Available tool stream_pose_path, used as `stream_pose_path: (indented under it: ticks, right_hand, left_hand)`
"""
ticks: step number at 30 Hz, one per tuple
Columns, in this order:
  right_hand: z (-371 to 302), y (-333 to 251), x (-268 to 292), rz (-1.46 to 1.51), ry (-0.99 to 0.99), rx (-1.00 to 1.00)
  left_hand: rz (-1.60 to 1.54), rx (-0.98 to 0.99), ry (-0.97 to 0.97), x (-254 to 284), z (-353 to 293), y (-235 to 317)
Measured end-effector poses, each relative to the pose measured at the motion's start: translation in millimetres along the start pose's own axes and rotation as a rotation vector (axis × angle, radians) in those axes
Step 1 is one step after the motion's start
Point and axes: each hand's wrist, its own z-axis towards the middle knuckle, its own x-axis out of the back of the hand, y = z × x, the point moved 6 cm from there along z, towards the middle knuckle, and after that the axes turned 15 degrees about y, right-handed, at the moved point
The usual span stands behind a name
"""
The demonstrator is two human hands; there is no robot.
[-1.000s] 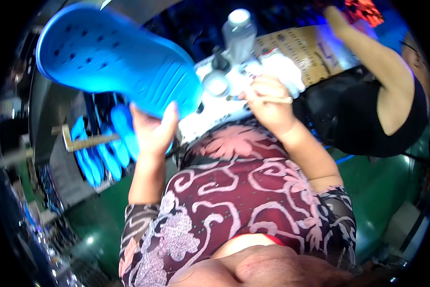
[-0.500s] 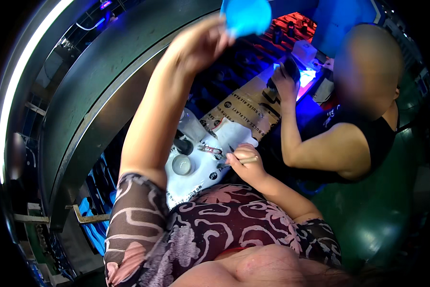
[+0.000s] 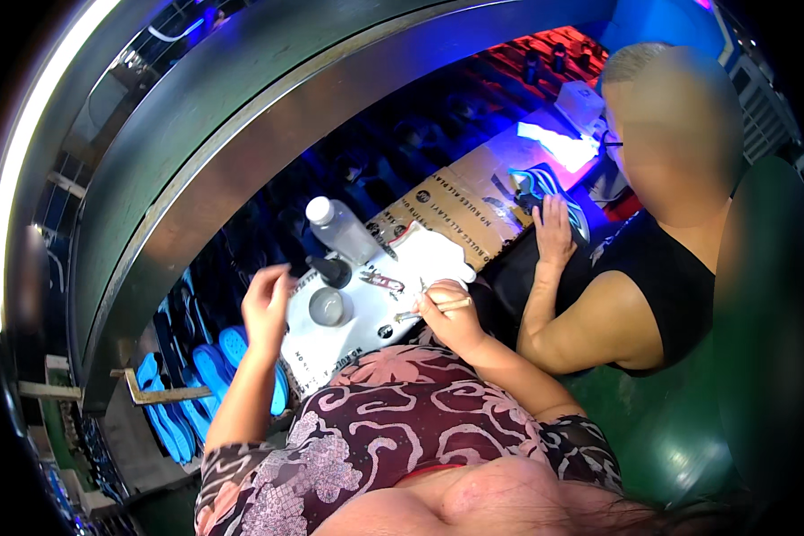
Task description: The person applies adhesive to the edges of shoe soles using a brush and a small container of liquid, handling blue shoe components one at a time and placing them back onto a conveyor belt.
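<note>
My left hand is over the left edge of the white-covered work surface, its fingers apart and nothing in them. It is near a small round cup and a dark bottle with a pointed nozzle. Closed around a thin brush with a pale handle, my right hand rests over the right side of the white sheet. A small dark tip shows above its fingers; I cannot tell what it belongs to. Red-handled thread snips lie between cup and right hand.
A clear bottle with a white cap stands behind the cup. Blue footwear pieces lie at left, beneath the curved metal rail. At right, a co-worker has a hand by a striped shoe, near a bright light.
My left hand has come down from high over the rail, where it was by a blue rounded piece now out of view. The co-worker's raised hand has lowered.
</note>
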Motion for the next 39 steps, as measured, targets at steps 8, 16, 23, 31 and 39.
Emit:
stream_pose_path:
  ticks: [8, 16, 23, 31, 39]
  right_hand:
    - [-4.0, 12.5, -22.1, 0.083, -0.171, -0.251]
    - [-5.4, 14.2, -44.0, 0.057, -0.252, -0.434]
    - [-3.6, 16.9, -44.4, 0.004, -0.233, -0.516]
    - [-5.1, 8.1, -57.8, 0.048, -0.239, -0.509]
    - [15.3, -3.2, -56.0, 0.107, -0.243, -0.486]
  left_hand:
    - [1.047, -0.068, 0.500, 259.8, -141.1, -126.4]
    - [1.051, 0.474, 0.418, 268.9, -155.0, -153.0]
    - [1.072, 0.430, 0.347, 287.7, -166.7, -173.9]
    - [-0.442, 1.161, 0.666, 236.2, -156.3, -131.7]
    - [-0.346, 0.502, 0.381, 118.7, -118.7, -74.4]
